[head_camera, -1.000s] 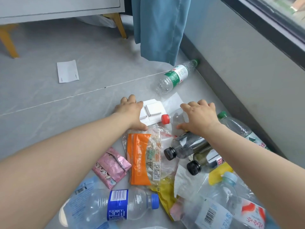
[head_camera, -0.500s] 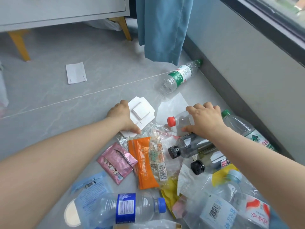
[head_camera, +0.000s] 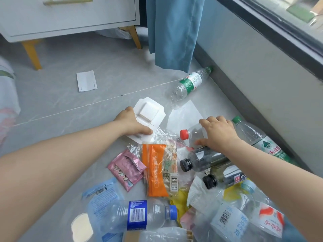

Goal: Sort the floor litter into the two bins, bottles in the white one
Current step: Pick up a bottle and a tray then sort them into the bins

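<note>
The left hand (head_camera: 132,123) grips a white cardboard tray (head_camera: 148,114); the right hand (head_camera: 218,132) holds a red-capped bottle (head_camera: 192,134) (lying among 2 black-capped bottles (head_camera: 204,159)).

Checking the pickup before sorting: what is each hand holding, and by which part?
The left hand holds the white cardboard piece by its near edge. The right hand holds the red-capped bottle round its body, behind the neck.

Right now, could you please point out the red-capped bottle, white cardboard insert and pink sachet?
red-capped bottle (head_camera: 194,134), head view, clear shoulder.
white cardboard insert (head_camera: 150,111), head view, raised middle panel.
pink sachet (head_camera: 126,169), head view, its middle.
</note>
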